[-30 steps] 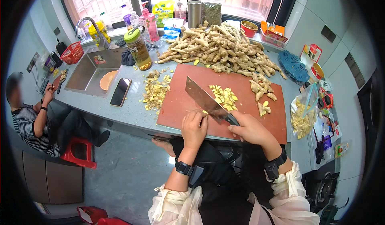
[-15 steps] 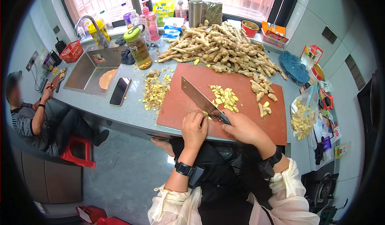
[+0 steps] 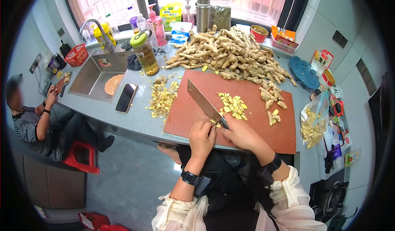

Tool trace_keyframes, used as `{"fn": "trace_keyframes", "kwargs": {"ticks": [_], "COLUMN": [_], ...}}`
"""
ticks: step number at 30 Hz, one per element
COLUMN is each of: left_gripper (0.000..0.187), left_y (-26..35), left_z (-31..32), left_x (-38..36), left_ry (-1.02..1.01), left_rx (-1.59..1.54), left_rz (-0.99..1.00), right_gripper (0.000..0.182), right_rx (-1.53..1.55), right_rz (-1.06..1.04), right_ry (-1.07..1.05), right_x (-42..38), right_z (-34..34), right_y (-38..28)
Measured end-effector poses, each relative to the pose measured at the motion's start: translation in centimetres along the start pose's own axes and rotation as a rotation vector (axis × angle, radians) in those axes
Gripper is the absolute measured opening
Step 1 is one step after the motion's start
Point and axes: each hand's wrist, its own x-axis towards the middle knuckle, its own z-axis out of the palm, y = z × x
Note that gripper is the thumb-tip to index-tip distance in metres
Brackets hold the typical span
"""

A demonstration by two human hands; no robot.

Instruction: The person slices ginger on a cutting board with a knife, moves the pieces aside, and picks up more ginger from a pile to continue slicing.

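Note:
My right hand (image 3: pixel 242 134) is wrapped round the dark handle of a cleaver (image 3: pixel 203 101), whose wide blade points away to the upper left over the reddish-brown cutting board (image 3: pixel 181 120). Close beside the blade's near end, my left hand (image 3: pixel 202 138) has its fingers curled down on a small piece of ginger (image 3: pixel 213 121), mostly hidden by the fingers. Cut yellow ginger slices (image 3: pixel 232 104) lie in a heap right of the blade. Whole ginger pieces (image 3: pixel 273 95) rest on the board's far right part.
A large ginger pile (image 3: pixel 234 54) stands behind the board. Peelings and scraps (image 3: pixel 161 97) lie left of it, near a phone (image 3: pixel 126 98), a lidded jar (image 3: pixel 145 54) and the sink (image 3: pixel 88 76). At right is a bag of ginger (image 3: pixel 312 126). Another person (image 3: pixel 35 120) sits at far left.
The view has shifted slightly. My right hand and the cleaver's handle end have moved a little left, closer to my left hand, which stays in about the same place on the board.

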Motion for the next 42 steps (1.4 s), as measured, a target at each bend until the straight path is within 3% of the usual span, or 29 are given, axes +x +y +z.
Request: {"fn": "trace_keyframes", "kwargs": {"ticks": [4, 6, 10, 13, 30, 39, 42], "left_gripper": [0.01, 0.01, 0.01, 0.01, 0.022, 0.032, 0.033], "left_y": [0.1, 0.1, 0.1, 0.0, 0.2, 0.9, 1.6], "left_z": [-0.1, 0.0, 0.2, 0.2, -0.1, 0.7, 2.0], "left_x": [0.0, 0.2, -0.1, -0.2, 0.1, 1.3, 1.9], "left_ry": [0.016, 0.02, 0.028, 0.022, -0.046, -0.155, -0.23], "left_rx": [-0.004, -0.002, -0.014, -0.006, -0.009, 0.039, 0.035], "left_rz": [0.018, 0.018, -0.01, -0.019, -0.04, -0.064, -0.157], "right_gripper": [0.024, 0.024, 0.029, 0.021, 0.041, 0.04, 0.04], "right_rx": [0.051, 0.313, 0.347, 0.359, 0.533, 0.779, 0.843], "right_rz": [-0.033, 0.118, 0.106, 0.088, 0.083, 0.065, 0.078], "right_ry": [0.009, -0.075, -0.039, -0.022, 0.137, 0.292, 0.318], "right_x": [0.2, -0.8, -2.4, -3.1, -6.1, -7.2, -6.8], "right_z": [-0.3, -1.3, -1.9, -2.6, -4.5, -4.3, -3.4], "right_y": [0.9, 0.6, 0.4, -0.2, 2.6, 8.5, 11.2]}}
